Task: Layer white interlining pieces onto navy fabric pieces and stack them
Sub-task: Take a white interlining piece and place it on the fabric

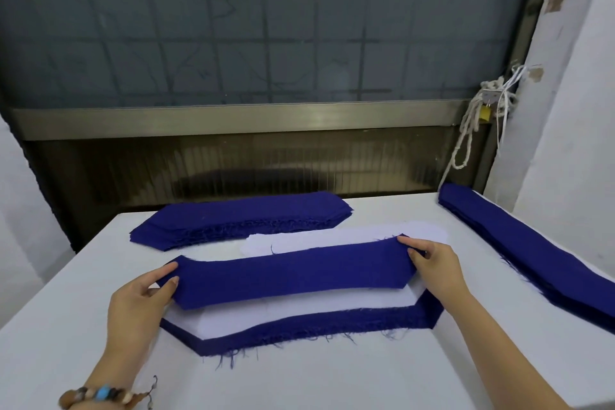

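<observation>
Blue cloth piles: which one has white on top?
The nearest navy fabric stack, beneath the held navy fabric piece, carries a white interlining piece. The far navy stack and the long right-hand navy stack show only navy on top.

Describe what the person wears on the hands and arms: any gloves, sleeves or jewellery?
No gloves: the left hand and right hand are bare, and no sleeve shows on either forearm. The left wrist carries a beaded bracelet of brown and tan beads with one bright blue bead and a short dangling cord. The right wrist is bare, and no rings are visible.
</observation>
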Demonstrator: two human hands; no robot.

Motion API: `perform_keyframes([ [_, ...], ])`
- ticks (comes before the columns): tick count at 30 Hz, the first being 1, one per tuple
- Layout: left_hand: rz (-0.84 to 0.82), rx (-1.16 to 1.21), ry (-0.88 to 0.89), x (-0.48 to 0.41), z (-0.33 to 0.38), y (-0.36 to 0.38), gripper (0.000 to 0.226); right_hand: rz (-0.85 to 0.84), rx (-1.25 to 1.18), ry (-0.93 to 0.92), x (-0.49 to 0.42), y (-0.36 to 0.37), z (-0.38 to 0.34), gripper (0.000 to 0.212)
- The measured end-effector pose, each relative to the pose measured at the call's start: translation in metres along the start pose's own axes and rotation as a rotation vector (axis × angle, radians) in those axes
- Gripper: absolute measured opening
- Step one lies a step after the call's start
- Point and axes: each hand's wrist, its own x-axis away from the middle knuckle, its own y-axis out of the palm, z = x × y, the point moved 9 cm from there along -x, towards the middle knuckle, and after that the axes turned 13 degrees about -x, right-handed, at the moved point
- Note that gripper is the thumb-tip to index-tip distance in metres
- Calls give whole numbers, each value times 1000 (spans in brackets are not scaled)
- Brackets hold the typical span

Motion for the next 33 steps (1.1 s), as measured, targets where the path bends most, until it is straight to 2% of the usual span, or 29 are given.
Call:
perform_keyframes([
  [6, -6, -131, 67, 19, 13, -1, 30, 72, 96, -76, 15, -16, 0, 38],
  [10, -43, -130, 42, 26, 10, 6, 31, 114, 102, -71, 24, -22, 9, 41],
  [33, -108, -167, 76, 33, -3, 5, 26, 78, 264, -154, 35, -16, 5, 46],
])
